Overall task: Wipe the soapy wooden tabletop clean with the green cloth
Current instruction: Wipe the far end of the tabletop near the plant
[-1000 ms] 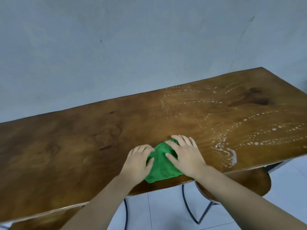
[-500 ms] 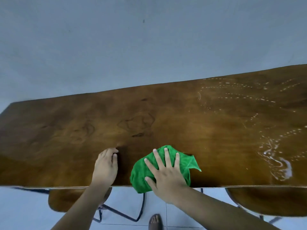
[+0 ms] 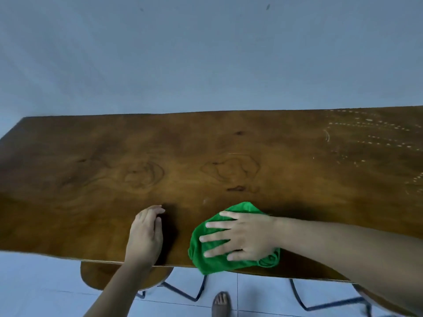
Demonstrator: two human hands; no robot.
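The green cloth (image 3: 212,259) lies bunched at the near edge of the wooden tabletop (image 3: 183,156), partly hanging over it. My right hand (image 3: 242,239) presses flat on the cloth, its spread fingers pointing left. My left hand (image 3: 146,234) rests on the bare wood to the left of the cloth, fingers together, apart from it. White soap dots and streaks (image 3: 377,138) remain at the far right of the tabletop.
A pale wall (image 3: 206,53) rises right behind the table's far edge. Under the near edge sit a wooden stool seat (image 3: 98,277) and dark metal legs (image 3: 183,291). My sandalled foot (image 3: 220,304) stands on the white tiled floor.
My view has swung left, so the soapy patch slid to the right edge. My right hand turned its fingers leftward on the cloth and pushed it left along the near edge. The left hand stays on the wood.
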